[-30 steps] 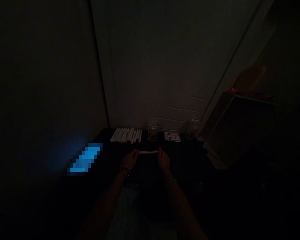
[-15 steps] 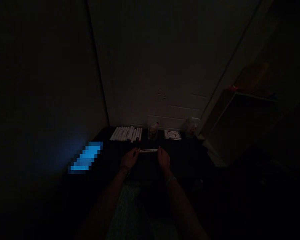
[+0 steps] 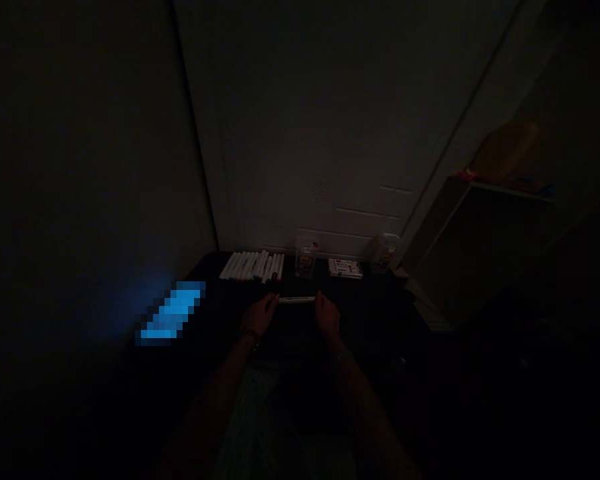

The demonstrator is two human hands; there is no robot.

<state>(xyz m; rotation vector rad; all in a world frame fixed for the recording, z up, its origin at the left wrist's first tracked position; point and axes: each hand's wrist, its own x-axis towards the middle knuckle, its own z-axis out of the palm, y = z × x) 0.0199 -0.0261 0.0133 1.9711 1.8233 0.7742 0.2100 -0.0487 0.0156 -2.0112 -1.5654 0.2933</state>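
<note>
The room is very dark. A white marker (image 3: 297, 300) lies crosswise between my two hands above a dark table (image 3: 375, 313). My left hand (image 3: 259, 316) pinches the marker's left end. My right hand (image 3: 327, 315) pinches its right end. Both hands have their fingers closed on it. Behind them, a row of several white markers (image 3: 253, 267) lies side by side at the table's back.
A small clear container (image 3: 306, 259) stands behind the hands, with a flat printed pack (image 3: 345, 269) and another clear container (image 3: 386, 253) to its right. A glowing blue screen (image 3: 171, 312) lies at the left. A dark shelf unit (image 3: 473, 247) stands at the right, against the wall.
Hardly anything differs. Both hands and the marker sit a few pixels higher in the picture, with the same hold on the marker.
</note>
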